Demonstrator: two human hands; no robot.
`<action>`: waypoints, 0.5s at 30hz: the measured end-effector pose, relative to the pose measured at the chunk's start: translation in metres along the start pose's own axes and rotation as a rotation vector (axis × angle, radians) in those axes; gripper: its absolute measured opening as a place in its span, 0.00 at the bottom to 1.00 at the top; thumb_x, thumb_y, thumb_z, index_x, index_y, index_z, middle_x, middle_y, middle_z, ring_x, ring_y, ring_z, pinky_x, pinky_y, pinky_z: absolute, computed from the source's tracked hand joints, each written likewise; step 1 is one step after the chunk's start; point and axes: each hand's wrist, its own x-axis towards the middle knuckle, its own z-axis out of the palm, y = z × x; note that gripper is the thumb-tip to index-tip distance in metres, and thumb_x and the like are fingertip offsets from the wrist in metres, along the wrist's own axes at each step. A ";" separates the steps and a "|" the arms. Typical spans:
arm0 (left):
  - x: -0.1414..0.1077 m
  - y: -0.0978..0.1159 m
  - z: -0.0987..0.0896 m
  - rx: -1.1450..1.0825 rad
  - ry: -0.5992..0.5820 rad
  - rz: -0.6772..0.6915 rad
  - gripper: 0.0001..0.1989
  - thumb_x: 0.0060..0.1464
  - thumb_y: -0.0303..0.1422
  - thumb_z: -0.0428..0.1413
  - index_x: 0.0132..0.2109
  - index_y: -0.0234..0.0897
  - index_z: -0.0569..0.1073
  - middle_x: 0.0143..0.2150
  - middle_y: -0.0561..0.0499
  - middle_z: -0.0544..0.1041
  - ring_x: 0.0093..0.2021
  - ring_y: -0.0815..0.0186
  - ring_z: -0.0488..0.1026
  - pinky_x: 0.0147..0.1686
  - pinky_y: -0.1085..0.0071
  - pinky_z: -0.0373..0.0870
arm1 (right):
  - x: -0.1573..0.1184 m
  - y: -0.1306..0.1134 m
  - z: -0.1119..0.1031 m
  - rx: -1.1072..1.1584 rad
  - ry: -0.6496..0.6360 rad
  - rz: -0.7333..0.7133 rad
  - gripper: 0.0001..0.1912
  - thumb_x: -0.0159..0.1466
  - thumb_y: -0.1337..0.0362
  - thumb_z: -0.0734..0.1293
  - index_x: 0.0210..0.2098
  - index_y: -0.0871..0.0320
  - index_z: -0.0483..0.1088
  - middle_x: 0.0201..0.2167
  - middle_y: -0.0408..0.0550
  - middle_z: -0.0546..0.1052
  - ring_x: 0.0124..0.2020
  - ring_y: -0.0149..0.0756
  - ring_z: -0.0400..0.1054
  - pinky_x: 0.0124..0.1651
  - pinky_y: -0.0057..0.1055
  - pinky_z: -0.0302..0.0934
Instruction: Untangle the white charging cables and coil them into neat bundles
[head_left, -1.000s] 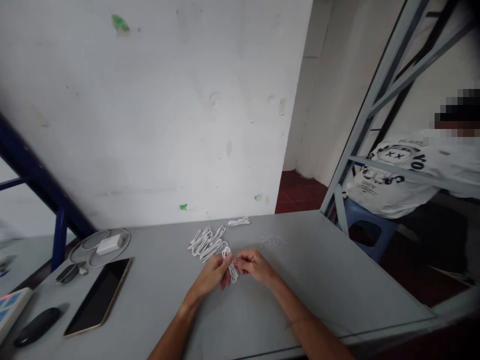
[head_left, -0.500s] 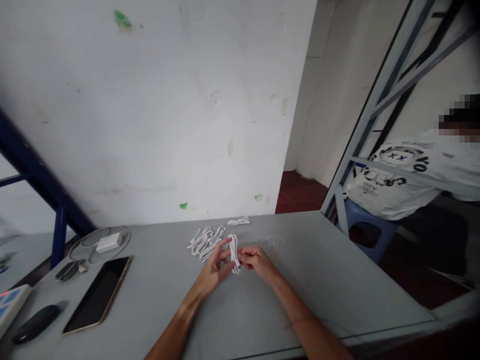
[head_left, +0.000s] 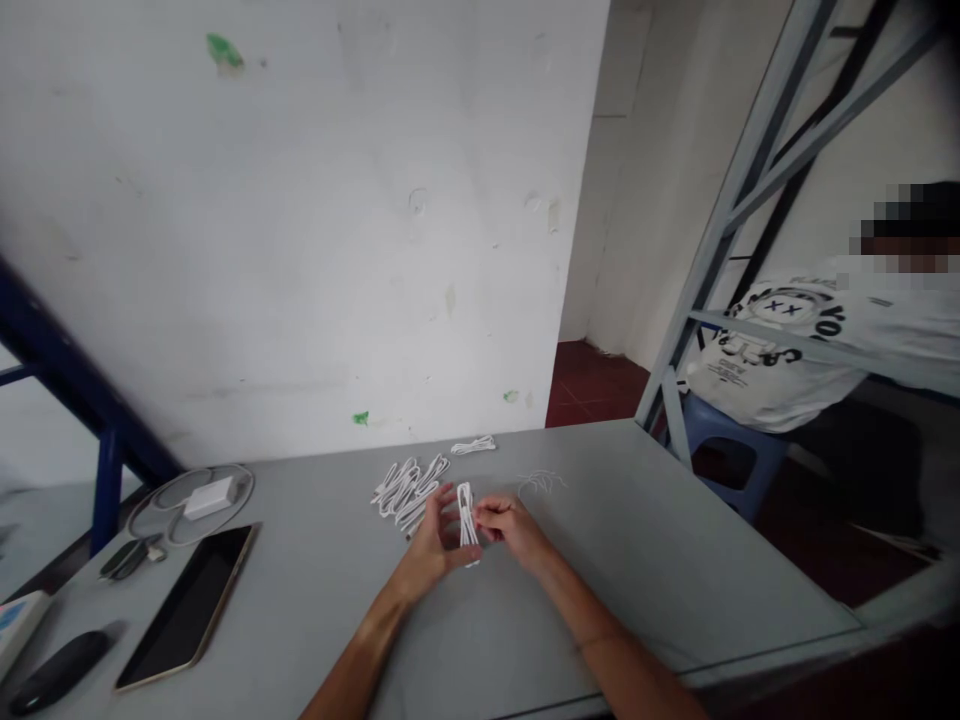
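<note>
A folded white cable bundle (head_left: 466,512) stands nearly upright over the grey table, held by my left hand (head_left: 435,545), whose thumb crosses its lower end. At the bundle's right side, my right hand (head_left: 508,527) has its fingers pinched together; what lies between the fingertips is too small to make out. Beyond my left hand lies a pile of folded white cables (head_left: 405,487). One more white bundle (head_left: 474,445) rests near the wall. Thin white ties (head_left: 543,482) are scattered beyond my right hand.
On the left of the grey table (head_left: 300,580) are a tablet (head_left: 189,608), a black mouse (head_left: 60,672), a white adapter (head_left: 211,498) with its cable, and a dark cable (head_left: 124,560). At right, a person in a white shirt (head_left: 780,350) sits beyond a metal frame (head_left: 701,290).
My left thumb has moved down across the bundle's lower end. My right hand remains pinched beside the bundle. The whole view has shifted slightly.
</note>
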 end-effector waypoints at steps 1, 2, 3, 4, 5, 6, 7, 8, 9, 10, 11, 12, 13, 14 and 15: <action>0.001 -0.001 0.001 -0.011 -0.025 -0.009 0.33 0.46 0.37 0.73 0.59 0.45 0.74 0.60 0.41 0.75 0.53 0.52 0.77 0.50 0.58 0.76 | -0.001 0.000 0.000 0.027 -0.029 0.004 0.12 0.50 0.57 0.68 0.17 0.57 0.68 0.11 0.35 0.62 0.14 0.25 0.49 0.21 0.28 0.40; 0.002 -0.002 0.001 0.003 -0.041 -0.014 0.27 0.49 0.38 0.71 0.56 0.42 0.76 0.54 0.42 0.79 0.50 0.54 0.78 0.49 0.59 0.76 | -0.002 0.000 0.001 0.042 -0.066 0.012 0.11 0.49 0.58 0.68 0.17 0.57 0.69 0.11 0.35 0.62 0.14 0.25 0.49 0.20 0.28 0.39; 0.004 -0.003 0.000 0.026 -0.035 -0.018 0.23 0.50 0.40 0.70 0.52 0.40 0.77 0.48 0.44 0.80 0.46 0.55 0.79 0.48 0.60 0.75 | -0.003 -0.001 0.002 0.046 -0.107 0.026 0.10 0.49 0.59 0.68 0.17 0.57 0.69 0.12 0.35 0.63 0.14 0.25 0.50 0.20 0.27 0.39; 0.005 -0.004 -0.001 0.041 0.006 -0.022 0.22 0.50 0.41 0.70 0.49 0.38 0.78 0.43 0.45 0.81 0.43 0.57 0.79 0.47 0.61 0.75 | -0.004 -0.002 0.003 0.037 -0.151 0.046 0.09 0.49 0.60 0.68 0.18 0.58 0.70 0.12 0.35 0.63 0.14 0.25 0.50 0.20 0.27 0.39; 0.006 -0.004 -0.003 0.038 0.078 -0.028 0.23 0.48 0.43 0.71 0.48 0.38 0.78 0.42 0.46 0.81 0.41 0.57 0.78 0.46 0.61 0.75 | -0.006 -0.003 0.005 0.016 -0.194 0.071 0.08 0.49 0.60 0.68 0.18 0.58 0.70 0.12 0.35 0.63 0.14 0.25 0.50 0.20 0.27 0.39; 0.007 -0.004 -0.006 0.015 0.165 -0.039 0.26 0.45 0.44 0.72 0.49 0.38 0.77 0.44 0.46 0.81 0.42 0.57 0.78 0.45 0.62 0.75 | -0.007 -0.004 0.007 -0.012 -0.233 0.099 0.08 0.49 0.61 0.68 0.18 0.58 0.70 0.12 0.35 0.63 0.14 0.25 0.50 0.20 0.27 0.39; 0.008 -0.003 -0.008 -0.024 0.244 -0.050 0.30 0.42 0.47 0.73 0.50 0.39 0.77 0.46 0.45 0.81 0.43 0.57 0.79 0.45 0.62 0.75 | -0.008 -0.006 0.008 -0.040 -0.262 0.127 0.08 0.50 0.61 0.67 0.18 0.58 0.70 0.11 0.35 0.63 0.14 0.25 0.50 0.20 0.28 0.39; 0.008 -0.001 -0.011 -0.063 0.286 -0.062 0.31 0.42 0.49 0.73 0.50 0.39 0.76 0.50 0.44 0.80 0.46 0.55 0.78 0.46 0.61 0.75 | -0.009 -0.006 0.010 -0.067 -0.279 0.151 0.09 0.50 0.61 0.67 0.17 0.58 0.70 0.11 0.35 0.63 0.14 0.25 0.50 0.20 0.28 0.39; 0.007 0.000 -0.013 -0.088 0.279 -0.073 0.32 0.43 0.52 0.72 0.50 0.39 0.77 0.52 0.42 0.80 0.48 0.54 0.78 0.48 0.60 0.74 | -0.009 -0.006 0.011 -0.092 -0.283 0.169 0.09 0.50 0.61 0.68 0.17 0.58 0.69 0.10 0.35 0.63 0.14 0.25 0.50 0.20 0.28 0.39; 0.006 0.001 -0.015 -0.097 0.227 -0.084 0.32 0.44 0.54 0.71 0.50 0.39 0.77 0.54 0.40 0.79 0.51 0.52 0.77 0.49 0.59 0.74 | -0.009 -0.006 0.012 -0.109 -0.269 0.178 0.09 0.50 0.62 0.68 0.16 0.58 0.69 0.10 0.35 0.64 0.14 0.25 0.50 0.20 0.28 0.40; 0.005 0.002 -0.017 -0.093 0.144 -0.092 0.33 0.44 0.54 0.71 0.51 0.39 0.77 0.56 0.38 0.78 0.54 0.50 0.76 0.50 0.58 0.74 | -0.008 -0.005 0.013 -0.113 -0.242 0.178 0.09 0.50 0.62 0.68 0.16 0.58 0.69 0.10 0.35 0.63 0.14 0.25 0.50 0.20 0.27 0.40; 0.004 0.003 -0.017 -0.079 0.060 -0.094 0.35 0.43 0.53 0.72 0.53 0.39 0.77 0.58 0.38 0.77 0.57 0.48 0.75 0.52 0.57 0.73 | -0.006 -0.003 0.013 -0.106 -0.207 0.172 0.09 0.49 0.62 0.68 0.16 0.58 0.68 0.10 0.35 0.63 0.14 0.25 0.50 0.20 0.27 0.40; 0.002 0.002 -0.018 -0.058 -0.005 -0.095 0.37 0.41 0.52 0.74 0.55 0.39 0.76 0.60 0.37 0.75 0.59 0.47 0.73 0.54 0.56 0.73 | -0.005 -0.001 0.012 -0.093 -0.169 0.162 0.09 0.49 0.62 0.68 0.15 0.58 0.68 0.10 0.35 0.62 0.14 0.25 0.50 0.20 0.27 0.40; 0.001 0.002 -0.017 -0.032 -0.034 -0.098 0.40 0.38 0.49 0.76 0.57 0.40 0.75 0.62 0.37 0.74 0.61 0.46 0.71 0.57 0.54 0.71 | -0.004 0.000 0.011 -0.074 -0.134 0.152 0.10 0.48 0.62 0.68 0.14 0.58 0.67 0.09 0.35 0.61 0.14 0.25 0.49 0.20 0.27 0.39; 0.000 0.001 -0.016 0.000 -0.030 -0.104 0.43 0.36 0.46 0.77 0.59 0.41 0.73 0.64 0.37 0.72 0.63 0.45 0.70 0.59 0.52 0.70 | -0.002 0.001 0.010 -0.053 -0.100 0.139 0.11 0.48 0.61 0.68 0.14 0.58 0.66 0.09 0.34 0.60 0.13 0.25 0.49 0.20 0.27 0.39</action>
